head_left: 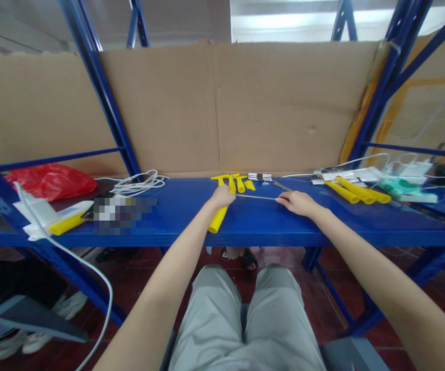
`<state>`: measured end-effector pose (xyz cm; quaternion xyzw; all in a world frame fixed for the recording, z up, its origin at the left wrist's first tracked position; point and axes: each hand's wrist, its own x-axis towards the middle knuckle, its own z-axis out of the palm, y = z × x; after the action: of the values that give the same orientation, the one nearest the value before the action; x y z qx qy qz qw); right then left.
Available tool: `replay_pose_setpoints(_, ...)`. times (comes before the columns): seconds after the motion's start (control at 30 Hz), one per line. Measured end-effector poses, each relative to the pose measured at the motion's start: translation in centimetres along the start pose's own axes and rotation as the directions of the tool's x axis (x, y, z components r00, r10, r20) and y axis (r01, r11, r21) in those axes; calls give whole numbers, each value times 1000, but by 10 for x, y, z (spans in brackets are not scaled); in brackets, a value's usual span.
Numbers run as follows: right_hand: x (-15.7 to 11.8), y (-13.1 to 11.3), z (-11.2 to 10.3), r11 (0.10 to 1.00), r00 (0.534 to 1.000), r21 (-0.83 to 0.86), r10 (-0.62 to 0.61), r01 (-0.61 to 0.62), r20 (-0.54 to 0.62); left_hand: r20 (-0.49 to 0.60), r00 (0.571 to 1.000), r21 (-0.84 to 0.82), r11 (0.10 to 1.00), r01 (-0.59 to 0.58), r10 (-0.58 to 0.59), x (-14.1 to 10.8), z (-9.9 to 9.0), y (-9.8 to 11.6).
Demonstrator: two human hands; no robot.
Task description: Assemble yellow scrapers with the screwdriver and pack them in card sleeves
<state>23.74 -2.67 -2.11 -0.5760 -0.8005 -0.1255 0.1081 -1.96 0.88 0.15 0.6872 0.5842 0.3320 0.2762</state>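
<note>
My left hand (222, 197) is closed around a yellow handle (218, 220), whose thick round end points down toward the front edge of the blue shelf. A thin, pale, straight strip (256, 197) spans the gap between my hands, and I cannot tell how it meets the handle. The fingers of my right hand (298, 202) pinch the strip's far end. Just behind my left hand lie several yellow T-shaped pieces (240, 183) and a small yellow piece (249, 184). A flat narrow piece (281, 185) rests behind my right hand.
Small black-and-white bundled items (260, 176) lie by the cardboard wall (276, 108). Several yellow handles (342, 191) sit at right, near a green-and-white packet (404, 188). At left are coiled white cable (143, 183), a red bag (54, 181) and another yellow handle (67, 224). Blue posts (108, 98) flank the shelf.
</note>
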Motion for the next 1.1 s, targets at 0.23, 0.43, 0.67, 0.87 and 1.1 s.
replay_pose_setpoints(0.23,-2,-6,-1,1000,999,-12,-2,2,-36,-11,998,180,982,-63,66,-2,0,1)
replay_pose_setpoints(0.43,-2,2,6,996,991,55,-57,64,-120,-28,998,172,984,-56,61,-6,0,5)
replay_pose_setpoints(0.67,-3,5,5,993,976,-83,-93,78,-196,-37,993,201,974,-101,111,-6,0,3)
replay_pose_setpoints(0.87,-4,3,2,994,982,-96,-75,59,-175,9,995,278,955,-99,101,-7,-1,4)
replay_pose_setpoints(1.1,-3,8,5,995,983,26,-89,95,-160,48,994,411,906,-105,93,-10,-2,8)
